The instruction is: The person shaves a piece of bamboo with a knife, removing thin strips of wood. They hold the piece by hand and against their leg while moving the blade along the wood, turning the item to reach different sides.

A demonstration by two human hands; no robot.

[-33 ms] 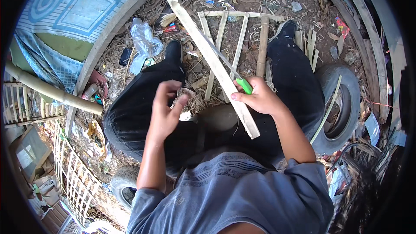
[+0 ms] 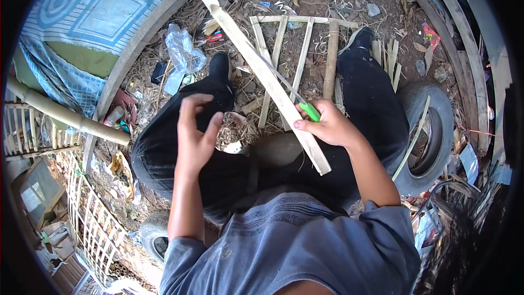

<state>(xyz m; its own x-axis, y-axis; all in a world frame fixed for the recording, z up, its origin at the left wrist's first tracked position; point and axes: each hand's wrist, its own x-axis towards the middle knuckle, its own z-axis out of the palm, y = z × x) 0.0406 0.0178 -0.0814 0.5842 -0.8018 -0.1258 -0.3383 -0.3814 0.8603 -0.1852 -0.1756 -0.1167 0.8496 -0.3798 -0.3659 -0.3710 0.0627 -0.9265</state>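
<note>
My right hand (image 2: pixel 327 124) grips a knife by its bright green handle (image 2: pixel 310 111) and also holds a long, pale bamboo strip (image 2: pixel 234 34). The strip slants from the far left down to my lap, its far end notched or stepped. Along the strip's right side runs the thin blade (image 2: pixel 285 82), pointing away from me. Over my left thigh, my left hand (image 2: pixel 194 139) is raised with fingers apart and holds nothing. Beyond the strip, several bamboo slats (image 2: pixel 302 57) lie on the ground under a crosswise slat (image 2: pixel 322 20).
A tyre (image 2: pixel 443 131) lies right of my knee, a thin green strip (image 2: pixel 413 134) across it. Another tyre (image 2: pixel 150 232) is at lower left, near a bamboo lattice (image 2: pixel 101 218). A clear plastic bag (image 2: pixel 183 49) lies near my left foot, amid litter and dry leaves.
My left hand has moved left and slightly toward me, away from the strip. The strip's far end has shifted a little left; my right hand keeps its hold.
</note>
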